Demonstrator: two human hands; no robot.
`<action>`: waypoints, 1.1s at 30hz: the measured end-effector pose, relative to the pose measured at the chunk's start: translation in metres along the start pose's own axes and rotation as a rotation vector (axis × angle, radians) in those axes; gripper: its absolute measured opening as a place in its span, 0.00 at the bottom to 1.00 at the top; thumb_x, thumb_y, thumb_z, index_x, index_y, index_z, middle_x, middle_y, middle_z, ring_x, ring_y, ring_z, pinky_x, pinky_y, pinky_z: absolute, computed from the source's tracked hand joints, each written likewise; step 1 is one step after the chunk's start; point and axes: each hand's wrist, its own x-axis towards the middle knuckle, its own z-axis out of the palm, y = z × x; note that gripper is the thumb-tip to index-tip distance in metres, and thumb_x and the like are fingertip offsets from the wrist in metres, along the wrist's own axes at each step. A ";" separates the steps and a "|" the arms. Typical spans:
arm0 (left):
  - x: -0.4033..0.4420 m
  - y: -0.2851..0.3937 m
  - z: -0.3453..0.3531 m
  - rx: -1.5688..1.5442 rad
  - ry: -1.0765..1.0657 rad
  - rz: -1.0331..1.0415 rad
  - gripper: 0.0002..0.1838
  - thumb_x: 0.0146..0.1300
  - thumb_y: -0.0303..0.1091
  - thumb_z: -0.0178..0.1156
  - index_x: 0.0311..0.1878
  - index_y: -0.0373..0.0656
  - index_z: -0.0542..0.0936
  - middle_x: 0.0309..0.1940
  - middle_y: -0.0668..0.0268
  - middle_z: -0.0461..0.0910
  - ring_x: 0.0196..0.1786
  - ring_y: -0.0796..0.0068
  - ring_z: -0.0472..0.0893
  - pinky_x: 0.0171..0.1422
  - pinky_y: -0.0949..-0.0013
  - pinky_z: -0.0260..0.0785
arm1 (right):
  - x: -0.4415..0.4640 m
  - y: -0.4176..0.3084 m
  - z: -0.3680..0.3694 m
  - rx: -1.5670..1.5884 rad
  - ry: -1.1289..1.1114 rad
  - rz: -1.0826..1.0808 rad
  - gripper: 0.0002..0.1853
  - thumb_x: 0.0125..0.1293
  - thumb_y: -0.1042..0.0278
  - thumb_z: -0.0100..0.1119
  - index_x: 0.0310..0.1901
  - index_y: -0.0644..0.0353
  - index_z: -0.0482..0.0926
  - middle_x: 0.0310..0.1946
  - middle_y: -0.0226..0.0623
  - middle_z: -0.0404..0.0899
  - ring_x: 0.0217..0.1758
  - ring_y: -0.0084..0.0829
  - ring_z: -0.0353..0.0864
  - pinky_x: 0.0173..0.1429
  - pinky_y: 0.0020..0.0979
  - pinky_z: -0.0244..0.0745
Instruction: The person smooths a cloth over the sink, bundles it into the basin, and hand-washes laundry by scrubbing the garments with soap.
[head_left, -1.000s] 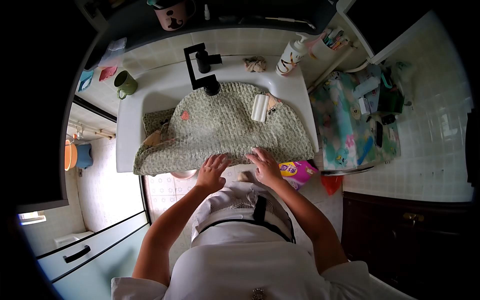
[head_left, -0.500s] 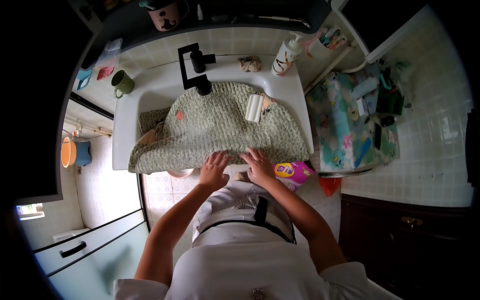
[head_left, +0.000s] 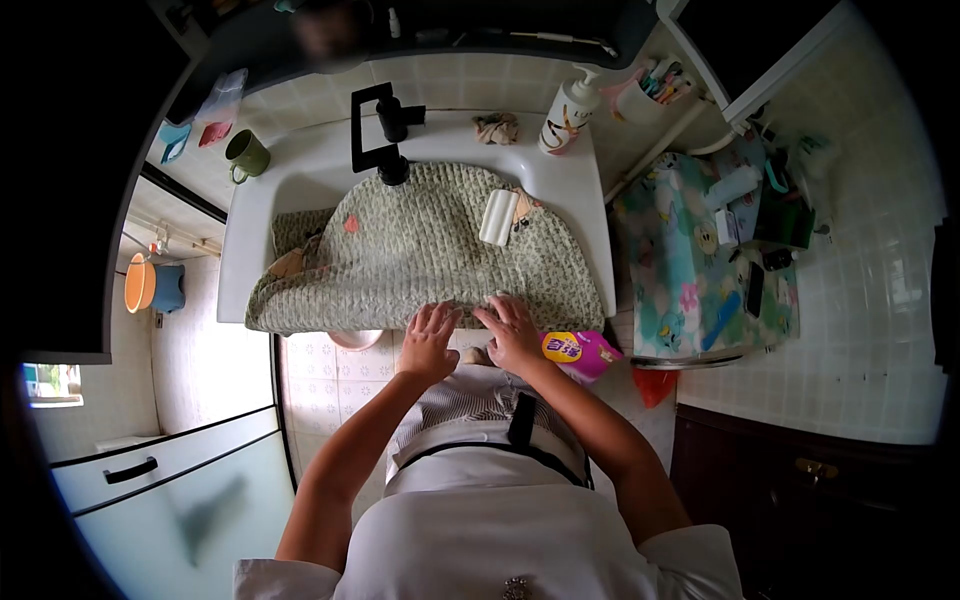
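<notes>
Quilted cloth [head_left: 420, 235], one, green-patterned: draped over the washbasin [head_left: 235, 240], long axis running left to right, near edge rolled or folded over the rim. It lies directly ahead of both our hands, which meet its near edge around the middle.

Left hand [head_left: 430, 342], one: grip wide, fingers spread on the cloth's edge, thumb apart.

Right hand [head_left: 512, 335], one: fingers extended on the same edge, beside the left; we cannot tell whether its grip pinches fabric.

White ribbed bar [head_left: 498, 217], one, apparently soap: on the cloth, ahead of our right hand, the nearer one; long axis pointing away from us, far end leaning slightly right.

Black faucet [head_left: 395, 170], one: at the cloth's far edge.
</notes>
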 end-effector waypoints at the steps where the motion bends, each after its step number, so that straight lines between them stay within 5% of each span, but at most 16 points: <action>1: -0.002 0.003 0.004 0.019 0.003 -0.016 0.40 0.40 0.31 0.58 0.65 0.51 0.67 0.67 0.62 0.62 0.69 0.55 0.61 0.72 0.52 0.54 | -0.004 0.002 -0.001 0.023 -0.025 -0.028 0.33 0.46 0.75 0.62 0.59 0.49 0.73 0.62 0.42 0.65 0.68 0.45 0.60 0.72 0.43 0.56; 7: -0.013 -0.006 0.001 0.035 0.023 0.035 0.40 0.41 0.32 0.58 0.65 0.50 0.67 0.66 0.61 0.63 0.68 0.55 0.61 0.74 0.51 0.49 | -0.013 0.024 -0.020 -0.045 -0.047 -0.058 0.33 0.46 0.75 0.61 0.59 0.49 0.72 0.62 0.40 0.65 0.67 0.42 0.62 0.70 0.42 0.58; 12: 0.000 0.022 0.013 0.030 0.072 -0.067 0.39 0.42 0.34 0.58 0.64 0.49 0.67 0.66 0.61 0.63 0.70 0.52 0.59 0.75 0.50 0.48 | -0.009 0.017 0.001 -0.021 0.018 -0.023 0.35 0.45 0.71 0.66 0.60 0.48 0.70 0.61 0.41 0.65 0.69 0.44 0.59 0.71 0.51 0.52; 20: -0.014 0.001 0.005 0.055 -0.004 0.031 0.42 0.41 0.32 0.59 0.67 0.51 0.64 0.67 0.60 0.62 0.71 0.54 0.58 0.76 0.50 0.47 | -0.018 0.039 -0.017 -0.066 0.051 -0.063 0.33 0.45 0.70 0.64 0.58 0.51 0.70 0.58 0.40 0.65 0.63 0.46 0.63 0.68 0.52 0.54; 33: -0.016 -0.028 -0.016 0.098 -0.022 0.045 0.42 0.42 0.29 0.58 0.68 0.48 0.63 0.70 0.62 0.60 0.72 0.59 0.57 0.76 0.50 0.44 | -0.032 0.034 -0.016 0.004 0.080 0.035 0.35 0.45 0.75 0.62 0.60 0.53 0.66 0.61 0.42 0.64 0.68 0.46 0.60 0.71 0.46 0.54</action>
